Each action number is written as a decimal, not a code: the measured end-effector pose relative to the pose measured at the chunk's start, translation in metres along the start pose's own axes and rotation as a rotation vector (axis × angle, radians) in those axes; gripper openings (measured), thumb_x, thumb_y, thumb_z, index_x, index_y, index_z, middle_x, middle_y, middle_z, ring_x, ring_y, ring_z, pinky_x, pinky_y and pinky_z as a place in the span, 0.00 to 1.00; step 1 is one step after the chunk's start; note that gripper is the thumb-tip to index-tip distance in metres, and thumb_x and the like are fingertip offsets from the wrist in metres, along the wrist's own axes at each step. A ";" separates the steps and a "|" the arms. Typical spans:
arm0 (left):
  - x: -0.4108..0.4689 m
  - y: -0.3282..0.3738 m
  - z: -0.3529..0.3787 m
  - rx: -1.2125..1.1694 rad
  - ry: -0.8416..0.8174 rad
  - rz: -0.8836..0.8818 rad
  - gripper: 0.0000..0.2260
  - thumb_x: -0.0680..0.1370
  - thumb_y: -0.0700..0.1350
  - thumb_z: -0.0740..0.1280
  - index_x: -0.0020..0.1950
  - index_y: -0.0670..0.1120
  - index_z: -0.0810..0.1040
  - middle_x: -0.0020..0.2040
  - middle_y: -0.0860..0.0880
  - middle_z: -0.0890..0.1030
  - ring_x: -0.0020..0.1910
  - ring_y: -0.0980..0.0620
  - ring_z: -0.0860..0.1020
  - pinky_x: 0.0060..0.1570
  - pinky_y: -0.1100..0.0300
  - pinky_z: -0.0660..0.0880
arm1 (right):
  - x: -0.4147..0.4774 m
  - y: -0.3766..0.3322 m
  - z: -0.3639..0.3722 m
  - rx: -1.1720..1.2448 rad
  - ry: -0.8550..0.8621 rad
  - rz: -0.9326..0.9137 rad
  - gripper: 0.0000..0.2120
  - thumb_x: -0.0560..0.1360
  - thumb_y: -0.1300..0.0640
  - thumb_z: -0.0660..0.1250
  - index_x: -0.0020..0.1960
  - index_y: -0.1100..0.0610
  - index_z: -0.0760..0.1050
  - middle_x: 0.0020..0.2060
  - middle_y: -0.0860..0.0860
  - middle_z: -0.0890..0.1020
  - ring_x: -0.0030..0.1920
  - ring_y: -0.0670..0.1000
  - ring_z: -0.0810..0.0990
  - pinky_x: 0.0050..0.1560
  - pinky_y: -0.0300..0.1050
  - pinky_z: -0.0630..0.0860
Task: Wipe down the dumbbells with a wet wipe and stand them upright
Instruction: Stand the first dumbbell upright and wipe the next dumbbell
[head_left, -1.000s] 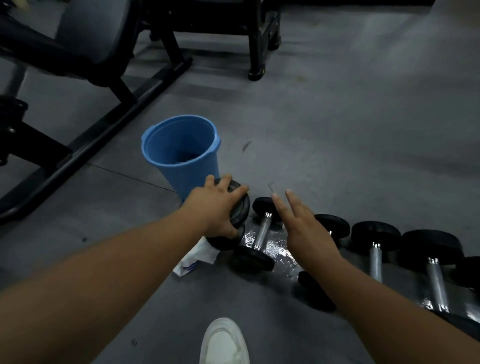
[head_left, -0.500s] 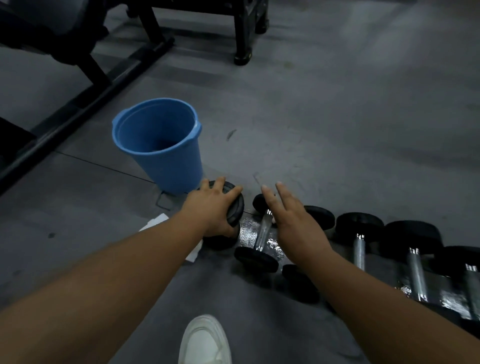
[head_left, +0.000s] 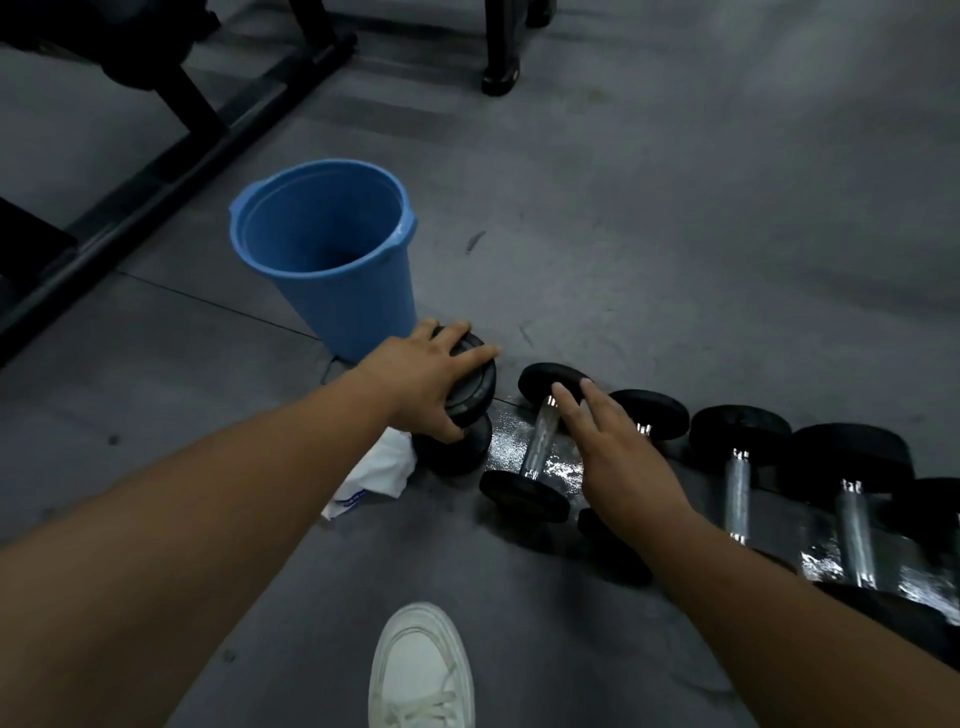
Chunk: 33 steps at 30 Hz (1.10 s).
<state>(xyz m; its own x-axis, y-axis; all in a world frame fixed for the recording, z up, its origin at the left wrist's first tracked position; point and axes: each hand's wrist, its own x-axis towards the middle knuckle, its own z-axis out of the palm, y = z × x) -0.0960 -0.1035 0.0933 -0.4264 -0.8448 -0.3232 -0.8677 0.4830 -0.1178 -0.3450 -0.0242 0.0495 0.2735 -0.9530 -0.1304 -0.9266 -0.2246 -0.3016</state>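
Note:
An upright black dumbbell (head_left: 467, 415) stands beside the blue bucket; my left hand (head_left: 426, 384) grips its top head. A small dumbbell (head_left: 540, 441) with a chrome handle lies flat just right of it. My right hand (head_left: 613, 447) hovers with straight fingers over that dumbbell's far head and handle. A white wet wipe (head_left: 371, 478) lies on the floor under my left wrist, partly hidden by my arm. Several more dumbbells (head_left: 737, 467) lie in a row to the right on wet, shiny floor.
A blue bucket (head_left: 322, 249) stands just behind the upright dumbbell. Black gym bench frames (head_left: 171, 135) cross the top left. My white shoe (head_left: 421, 670) is at the bottom centre. Grey floor stretches to the upper right.
My right hand has moved down and closer over the small lying dumbbell. My left hand keeps its hold on the upright dumbbell. The view has shifted a little.

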 end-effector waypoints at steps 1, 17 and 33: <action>-0.001 0.000 0.001 -0.003 -0.006 0.003 0.49 0.66 0.68 0.69 0.78 0.63 0.43 0.79 0.48 0.50 0.75 0.42 0.56 0.52 0.47 0.74 | -0.002 0.000 -0.002 0.005 0.006 -0.003 0.46 0.72 0.72 0.57 0.78 0.42 0.40 0.79 0.51 0.46 0.78 0.53 0.48 0.69 0.51 0.67; -0.013 0.113 0.083 -0.072 -0.040 0.242 0.30 0.75 0.52 0.68 0.75 0.46 0.63 0.64 0.44 0.74 0.60 0.42 0.75 0.56 0.50 0.76 | -0.003 0.021 0.003 -0.004 -0.030 0.019 0.45 0.73 0.70 0.58 0.78 0.44 0.39 0.78 0.53 0.46 0.78 0.53 0.48 0.69 0.53 0.67; -0.035 0.092 0.113 -0.016 0.260 0.391 0.14 0.70 0.42 0.54 0.42 0.48 0.80 0.36 0.49 0.77 0.31 0.48 0.75 0.23 0.60 0.64 | 0.049 0.002 0.071 -0.235 -0.375 -0.167 0.30 0.77 0.61 0.60 0.76 0.46 0.54 0.78 0.52 0.47 0.63 0.60 0.73 0.52 0.54 0.75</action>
<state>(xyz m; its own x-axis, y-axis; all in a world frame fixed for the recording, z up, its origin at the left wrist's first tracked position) -0.1324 -0.0038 -0.0125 -0.7704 -0.6306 -0.0939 -0.6319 0.7748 -0.0192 -0.3150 -0.0574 -0.0242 0.4583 -0.7705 -0.4431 -0.8833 -0.4500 -0.1311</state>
